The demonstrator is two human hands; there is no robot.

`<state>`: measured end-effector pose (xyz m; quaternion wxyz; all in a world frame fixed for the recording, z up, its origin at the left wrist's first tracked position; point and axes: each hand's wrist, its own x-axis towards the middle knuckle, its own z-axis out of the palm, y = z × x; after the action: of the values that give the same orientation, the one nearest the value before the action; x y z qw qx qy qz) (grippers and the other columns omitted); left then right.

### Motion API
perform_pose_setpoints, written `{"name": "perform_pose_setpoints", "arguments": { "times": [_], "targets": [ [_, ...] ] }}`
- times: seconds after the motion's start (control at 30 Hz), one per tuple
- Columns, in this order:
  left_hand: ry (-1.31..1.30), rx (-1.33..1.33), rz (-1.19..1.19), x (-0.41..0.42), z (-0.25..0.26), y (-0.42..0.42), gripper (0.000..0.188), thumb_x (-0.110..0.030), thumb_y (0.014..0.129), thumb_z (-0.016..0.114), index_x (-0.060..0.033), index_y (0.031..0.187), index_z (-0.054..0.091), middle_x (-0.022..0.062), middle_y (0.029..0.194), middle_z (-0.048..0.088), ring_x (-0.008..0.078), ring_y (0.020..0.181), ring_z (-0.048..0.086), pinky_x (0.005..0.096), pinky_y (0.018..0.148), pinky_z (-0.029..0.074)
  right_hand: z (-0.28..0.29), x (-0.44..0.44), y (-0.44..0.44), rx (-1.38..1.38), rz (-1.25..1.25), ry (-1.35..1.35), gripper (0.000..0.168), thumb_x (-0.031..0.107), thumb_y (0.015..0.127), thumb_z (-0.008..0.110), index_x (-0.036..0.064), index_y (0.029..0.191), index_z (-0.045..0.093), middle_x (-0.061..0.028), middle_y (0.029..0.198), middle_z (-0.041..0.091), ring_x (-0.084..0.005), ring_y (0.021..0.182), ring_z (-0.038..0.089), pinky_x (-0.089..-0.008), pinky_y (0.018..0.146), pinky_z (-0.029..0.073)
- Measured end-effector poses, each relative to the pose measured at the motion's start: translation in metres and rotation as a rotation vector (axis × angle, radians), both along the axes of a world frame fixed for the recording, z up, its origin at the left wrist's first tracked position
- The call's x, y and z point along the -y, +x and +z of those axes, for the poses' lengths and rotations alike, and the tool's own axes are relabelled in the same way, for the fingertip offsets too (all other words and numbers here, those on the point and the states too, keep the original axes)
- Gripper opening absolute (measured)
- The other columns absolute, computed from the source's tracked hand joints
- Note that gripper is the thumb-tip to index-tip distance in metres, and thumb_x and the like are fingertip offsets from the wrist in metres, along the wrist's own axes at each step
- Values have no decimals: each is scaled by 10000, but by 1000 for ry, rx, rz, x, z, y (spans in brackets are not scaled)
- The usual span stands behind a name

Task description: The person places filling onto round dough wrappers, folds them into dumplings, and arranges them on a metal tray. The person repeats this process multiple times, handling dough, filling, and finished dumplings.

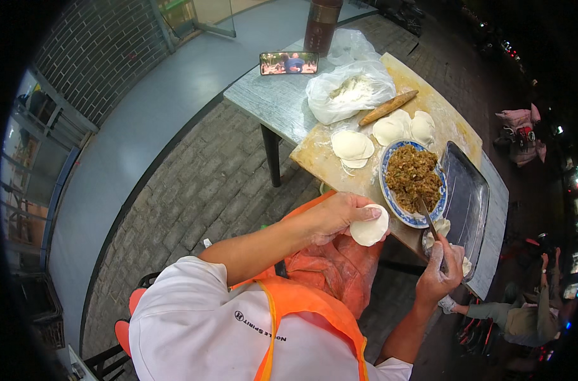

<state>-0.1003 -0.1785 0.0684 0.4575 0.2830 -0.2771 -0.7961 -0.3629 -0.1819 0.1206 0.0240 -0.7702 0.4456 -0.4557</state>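
Note:
My left hand (348,216) holds a round dough wrapper (371,228) over my lap, its thumb pressed on the upper face. In my right hand (442,269) is a thin spreading stick or knife (428,218), whose tip dips into brown minced filling (412,176). That filling is heaped in an oval blue-and-white dish (386,193). Beside my right hand, a few folded dumplings (441,228) lie at the near end of a dark metal tray (466,195), partly hidden by the hand.
Stacked wrappers (352,145) and more dough rounds (391,127) lie on a floured wooden board (313,151). Behind them are a rolling pin (389,107), a plastic bag of flour (351,93), a phone (289,63) and a brown tumbler (321,28). Another person (527,316) is off to the right.

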Motion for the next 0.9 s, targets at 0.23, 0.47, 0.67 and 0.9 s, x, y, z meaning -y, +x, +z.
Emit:
{"name": "perform_pose_setpoints", "arguments": {
  "times": [0.23, 0.47, 0.67, 0.9],
  "targets": [
    [72, -111, 100, -3, 15, -1, 336, -236, 1066, 643, 34, 1265, 636, 185, 1187, 753, 241, 1104, 748, 340, 934, 621, 1, -5, -5, -2, -22, 2, 179, -81, 922, 663, -67, 1073, 758, -112, 776, 609, -264, 719, 538, -410, 749, 443],
    [96, -166, 62, -2, 18, -3, 368, -230, 1071, 629, 50, 1309, 610, 207, 1224, 739, 252, 1118, 743, 350, 943, 628, 5, -8, -6, 4, -58, 26, 174, -75, 924, 659, -68, 1068, 757, -115, 774, 607, -268, 726, 552, -432, 843, 466],
    [80, -185, 84, -4, 14, -8, 360, -233, 1068, 635, 35, 1307, 618, 195, 1217, 736, 256, 1089, 748, 371, 926, 641, 7, -7, -1, 5, -25, -3, 176, -94, 918, 652, -79, 1062, 752, -116, 771, 607, -268, 722, 532, -412, 726, 432],
    [123, -186, 109, -9, 20, -10, 288, -199, 1087, 597, 34, 1252, 636, 168, 1151, 750, 245, 1048, 754, 369, 906, 639, 6, -9, -1, 19, -49, -9, 178, -107, 913, 648, -86, 1057, 750, -117, 774, 608, -265, 725, 529, -406, 717, 434]
  ]
}}
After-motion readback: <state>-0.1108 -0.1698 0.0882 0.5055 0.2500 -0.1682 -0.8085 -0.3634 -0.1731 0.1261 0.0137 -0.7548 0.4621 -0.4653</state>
